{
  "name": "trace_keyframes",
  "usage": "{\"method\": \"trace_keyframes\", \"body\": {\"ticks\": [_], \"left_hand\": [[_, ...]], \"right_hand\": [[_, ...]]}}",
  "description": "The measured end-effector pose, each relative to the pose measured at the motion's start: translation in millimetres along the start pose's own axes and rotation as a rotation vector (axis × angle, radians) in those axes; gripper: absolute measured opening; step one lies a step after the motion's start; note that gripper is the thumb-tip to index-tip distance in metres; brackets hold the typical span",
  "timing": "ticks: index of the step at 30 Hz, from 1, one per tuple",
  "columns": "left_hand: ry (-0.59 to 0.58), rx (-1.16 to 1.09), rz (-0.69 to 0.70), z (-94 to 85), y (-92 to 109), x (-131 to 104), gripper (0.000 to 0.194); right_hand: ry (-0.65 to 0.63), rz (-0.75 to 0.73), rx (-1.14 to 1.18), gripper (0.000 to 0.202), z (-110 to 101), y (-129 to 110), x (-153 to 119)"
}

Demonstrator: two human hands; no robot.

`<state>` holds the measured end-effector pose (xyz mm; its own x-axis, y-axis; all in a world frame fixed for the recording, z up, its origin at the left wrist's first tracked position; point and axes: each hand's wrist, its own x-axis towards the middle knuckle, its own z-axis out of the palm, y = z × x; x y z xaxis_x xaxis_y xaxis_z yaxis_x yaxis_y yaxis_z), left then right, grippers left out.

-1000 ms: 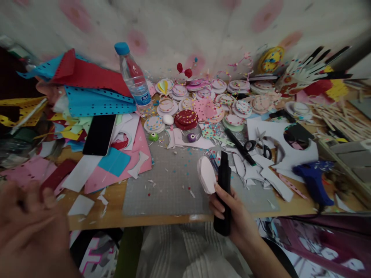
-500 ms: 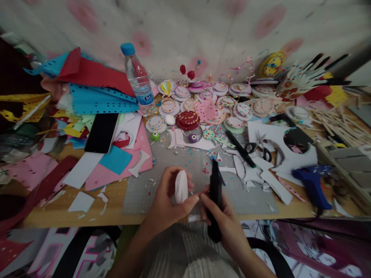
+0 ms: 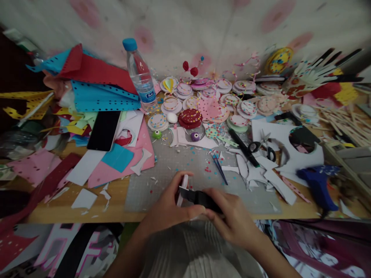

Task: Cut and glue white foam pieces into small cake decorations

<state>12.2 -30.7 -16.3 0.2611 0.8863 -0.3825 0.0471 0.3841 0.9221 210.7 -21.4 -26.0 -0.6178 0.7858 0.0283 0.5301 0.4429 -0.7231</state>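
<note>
Near the front edge of the grey cutting mat (image 3: 162, 166), my left hand (image 3: 174, 206) holds a small round white-pink disc (image 3: 182, 190) on edge between thumb and fingers. My right hand (image 3: 232, 216) is wrapped round a black utility knife (image 3: 204, 200), which points left. The tip of the knife meets or overlaps the right side of the disc; exact contact is hard to tell. The thumbs of both hands are close together below the knife.
Blue tweezers (image 3: 219, 168), scissors (image 3: 263, 146) and a black pen (image 3: 243, 148) lie ahead. Decorated discs (image 3: 190, 118) line the back beside a water bottle (image 3: 142, 77). A phone (image 3: 103, 130) and coloured paper lie left; a blue glue gun (image 3: 317, 187) lies right.
The knife has turned from upright to pointing left, its tip brought to the disc. The disc now shows more edge-on in my left hand. The view has shifted slightly.
</note>
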Motion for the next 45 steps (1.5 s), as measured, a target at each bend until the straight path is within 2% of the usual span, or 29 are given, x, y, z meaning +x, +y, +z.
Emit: {"method": "trace_keyframes", "body": {"ticks": [8, 16, 24, 30, 36, 41, 45], "left_hand": [[-0.003, 0.071, 0.050, -3.3, -4.2, -0.4, 0.056], [-0.006, 0.038, 0.098, -2.4, -8.0, -2.8, 0.055], [-0.035, -0.160, 0.157, 3.1, -10.9, -0.4, 0.052], [0.008, -0.150, 0.214, 5.7, -16.4, -0.2, 0.053], [0.135, -0.019, 0.310, 11.4, -22.0, 1.0, 0.031], [0.075, -0.091, 0.218, 6.6, -24.5, 0.1, 0.059], [-0.014, -0.102, 0.160, 0.8, -21.9, -0.3, 0.061]], "right_hand": [[-0.025, -0.026, -0.117, 0.020, -4.6, -1.7, 1.2], [0.096, -0.093, -0.191, 0.026, -3.9, -5.5, -0.7], [0.200, -0.129, -0.266, 0.027, -4.8, -9.9, -0.6], [0.233, -0.150, -0.274, 0.027, -2.9, -8.1, -1.2], [0.291, -0.087, -0.233, 0.024, -0.7, -2.4, -1.7], [0.320, -0.019, -0.228, 0.021, -6.1, 2.0, -5.1], [0.219, -0.062, -0.222, 0.022, -10.0, -0.6, -2.8]]}}
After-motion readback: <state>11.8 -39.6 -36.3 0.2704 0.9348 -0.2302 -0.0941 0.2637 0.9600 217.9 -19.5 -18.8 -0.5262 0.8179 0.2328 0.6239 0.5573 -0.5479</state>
